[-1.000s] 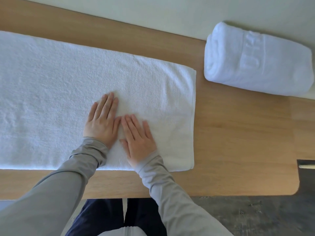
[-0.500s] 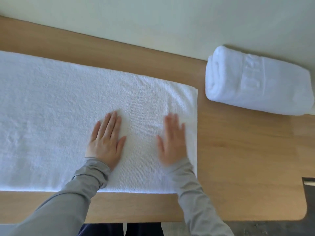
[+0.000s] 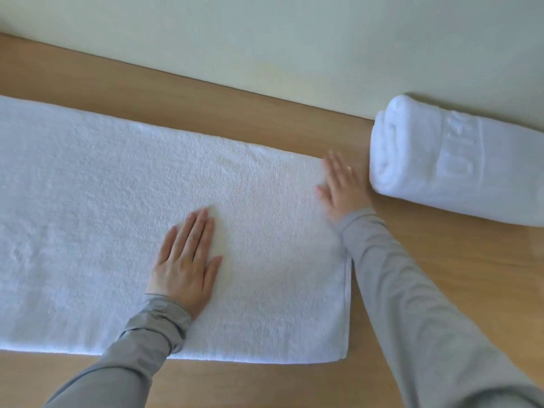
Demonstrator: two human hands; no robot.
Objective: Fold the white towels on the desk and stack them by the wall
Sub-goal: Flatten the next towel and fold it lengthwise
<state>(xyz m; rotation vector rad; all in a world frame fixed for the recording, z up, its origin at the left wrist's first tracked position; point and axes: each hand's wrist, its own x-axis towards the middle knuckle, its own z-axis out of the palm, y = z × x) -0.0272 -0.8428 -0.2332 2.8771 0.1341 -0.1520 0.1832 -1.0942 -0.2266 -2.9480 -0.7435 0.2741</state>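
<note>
Lying flat: left hand (image 3: pixel 185 260); right hand (image 3: pixel 341 187)

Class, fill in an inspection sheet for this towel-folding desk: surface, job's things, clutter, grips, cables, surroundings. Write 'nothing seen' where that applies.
Surface: wooden desk, bare wood around the towels.
Job's things: flat towel spread across the desk, running off the picture's left edge; folded towel at the right by the wall, apart from the flat one.
Clutter: nothing seen.
Grips: left hand rests flat on the flat towel, fingers straight; right hand, blurred, fingers straight, at that towel's right edge near its far corner.
Cables: nothing seen.
Surroundings: pale wall behind the desk; grey sleeves on both arms.
</note>
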